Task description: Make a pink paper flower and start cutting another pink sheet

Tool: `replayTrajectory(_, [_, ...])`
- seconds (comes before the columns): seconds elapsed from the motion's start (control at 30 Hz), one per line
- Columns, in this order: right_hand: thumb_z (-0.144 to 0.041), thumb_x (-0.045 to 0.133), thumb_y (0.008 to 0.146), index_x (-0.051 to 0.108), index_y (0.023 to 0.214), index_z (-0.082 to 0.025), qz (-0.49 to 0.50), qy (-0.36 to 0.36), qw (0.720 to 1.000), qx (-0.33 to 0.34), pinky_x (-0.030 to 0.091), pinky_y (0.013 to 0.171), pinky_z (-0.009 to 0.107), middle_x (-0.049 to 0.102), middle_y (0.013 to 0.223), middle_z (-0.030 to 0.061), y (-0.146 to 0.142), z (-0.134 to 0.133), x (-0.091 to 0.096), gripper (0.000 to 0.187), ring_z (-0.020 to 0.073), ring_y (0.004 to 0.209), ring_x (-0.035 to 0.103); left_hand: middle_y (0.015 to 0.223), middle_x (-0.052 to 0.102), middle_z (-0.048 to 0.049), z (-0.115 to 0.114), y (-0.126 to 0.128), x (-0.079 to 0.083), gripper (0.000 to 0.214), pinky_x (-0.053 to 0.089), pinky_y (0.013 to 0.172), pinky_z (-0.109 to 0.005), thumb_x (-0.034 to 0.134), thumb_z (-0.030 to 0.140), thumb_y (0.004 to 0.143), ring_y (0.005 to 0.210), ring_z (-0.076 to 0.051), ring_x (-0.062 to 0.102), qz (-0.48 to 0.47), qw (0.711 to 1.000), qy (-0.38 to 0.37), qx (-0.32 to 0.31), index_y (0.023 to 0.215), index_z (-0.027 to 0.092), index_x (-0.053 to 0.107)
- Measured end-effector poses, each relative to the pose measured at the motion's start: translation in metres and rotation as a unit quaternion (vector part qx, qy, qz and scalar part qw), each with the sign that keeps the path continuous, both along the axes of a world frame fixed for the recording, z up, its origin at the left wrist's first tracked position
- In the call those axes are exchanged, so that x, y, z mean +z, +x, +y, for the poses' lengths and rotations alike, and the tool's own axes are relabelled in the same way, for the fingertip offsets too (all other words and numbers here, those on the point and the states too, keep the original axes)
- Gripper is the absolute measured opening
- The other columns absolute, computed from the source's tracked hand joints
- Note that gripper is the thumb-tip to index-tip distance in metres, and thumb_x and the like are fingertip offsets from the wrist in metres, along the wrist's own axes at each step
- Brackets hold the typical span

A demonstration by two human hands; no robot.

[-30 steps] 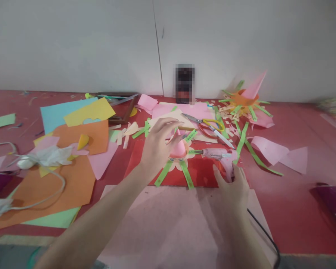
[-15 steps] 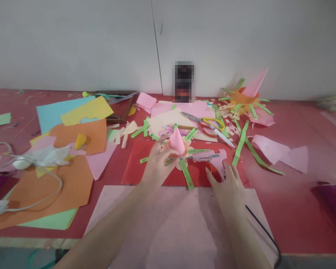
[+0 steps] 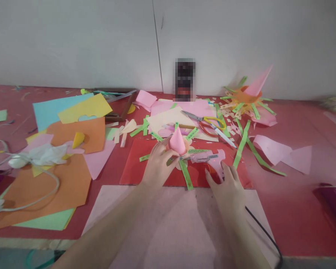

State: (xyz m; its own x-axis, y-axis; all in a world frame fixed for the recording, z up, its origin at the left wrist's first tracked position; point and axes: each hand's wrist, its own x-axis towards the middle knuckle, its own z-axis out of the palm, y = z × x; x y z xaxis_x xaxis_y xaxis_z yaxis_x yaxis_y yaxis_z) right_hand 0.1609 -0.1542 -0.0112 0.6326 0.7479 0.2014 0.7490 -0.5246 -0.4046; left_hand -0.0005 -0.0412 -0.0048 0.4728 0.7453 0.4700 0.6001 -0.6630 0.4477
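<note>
A small pink paper cone (image 3: 177,141) stands in an orange paper ring, with green strips (image 3: 187,175) radiating outward over a red sheet (image 3: 134,164). Around the cone's base, from the left, curl the fingers of my left hand (image 3: 159,160). A pink glue gun (image 3: 208,157) points left, its nozzle close to the base of the cone and my left fingertips. My right hand (image 3: 228,186) grips its handle between thumb and fingers. From behind that hand a black cord (image 3: 264,231) runs toward the front edge. The nozzle tip is too small to tell whether it touches the paper.
Behind lie scissors (image 3: 203,118) and a white-bladed cutter (image 3: 225,136) on paper scraps. A similar larger paper piece with a cone (image 3: 248,93) stands at back right. Coloured sheets (image 3: 78,136) and a white cable (image 3: 54,186) cover the left. A pale board (image 3: 173,224) lies in front.
The view has shifted slightly. My left fingers have drawn in closer around the cone's base; the glue gun stays almost in place beside it.
</note>
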Motion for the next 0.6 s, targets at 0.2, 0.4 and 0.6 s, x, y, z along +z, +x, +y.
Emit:
replayTrajectory(0.2, [-0.049,0.041,0.079,0.057,0.108,-0.017,-0.025,0.010,1.000,0.007,0.039,0.050,0.027,0.061,0.097,0.0088,-0.0016,0.0008,0.0013,0.046,0.0190,0.071,0.059,0.118,0.052,-0.0070,-0.0006,0.0011,0.0008,0.005,0.047,0.083,-0.040,0.056,0.020,0.078,0.102,-0.021,0.051,-0.012,1.000,0.013,0.000,0.073,0.020,0.058])
replayTrajectory(0.4, [-0.049,0.044,0.078,0.057,0.108,-0.017,-0.020,0.012,1.000,0.013,0.040,0.049,0.026,0.061,0.097,0.0082,-0.0005,0.0003,-0.0016,0.046,0.0177,0.069,0.059,0.117,0.053,-0.0064,-0.0011,0.0017,0.0015,0.005,0.047,0.081,-0.039,0.057,0.020,0.077,0.101,-0.021,0.051,-0.007,1.000,0.013,0.007,0.072,0.021,0.058])
replayTrajectory(0.6, [-0.049,0.045,0.077,0.056,0.110,-0.016,-0.011,0.023,0.999,0.029,0.041,0.050,0.025,0.060,0.096,0.0075,0.0015,-0.0005,-0.0075,0.048,0.0162,0.067,0.057,0.119,0.052,-0.0054,-0.0012,0.0019,0.0003,0.005,0.047,0.082,-0.038,0.056,0.020,0.078,0.101,-0.020,0.051,-0.005,1.000,0.018,0.005,0.073,0.021,0.057])
